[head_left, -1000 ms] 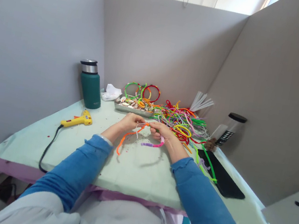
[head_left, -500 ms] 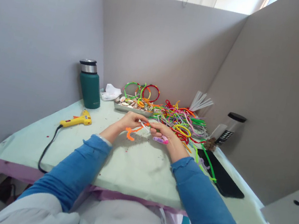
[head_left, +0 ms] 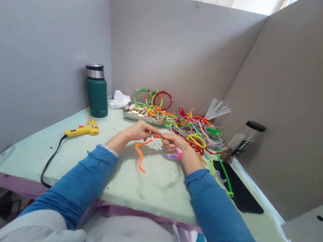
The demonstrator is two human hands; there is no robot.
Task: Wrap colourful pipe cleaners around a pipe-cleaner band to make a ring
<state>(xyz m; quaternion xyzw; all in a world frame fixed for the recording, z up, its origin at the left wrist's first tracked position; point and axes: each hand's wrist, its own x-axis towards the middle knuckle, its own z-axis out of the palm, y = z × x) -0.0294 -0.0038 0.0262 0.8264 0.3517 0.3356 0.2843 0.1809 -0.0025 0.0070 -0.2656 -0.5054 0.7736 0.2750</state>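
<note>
Above the middle of the table, my left hand [head_left: 141, 131] pinches an orange pipe cleaner [head_left: 140, 157] near its upper end. Its loose, wavy length hangs toward the table. My right hand [head_left: 175, 141] meets the left fingertip to fingertip, its fingers closed round a multicoloured pipe-cleaner piece [head_left: 178, 155]. Pink and purple parts of that piece curl out below the palm, and a bit of green shows between the fingers. A short white strand [head_left: 156, 142] sticks out below the fingertips. The fingers hide how orange and green join.
Behind my hands stand a metal tray [head_left: 143, 119] of shells and a tangled heap of pipe cleaners [head_left: 200, 132]. A yellow glue gun [head_left: 86, 128] and green bottle [head_left: 96, 95] are at left. A black phone-like slab [head_left: 241, 191] and clear container [head_left: 249, 138] are at right.
The orange pipe cleaner's loose end has swung from a short curl into a longer strand hanging down toward me. Both hands stay nearly in place, still pinching together.
</note>
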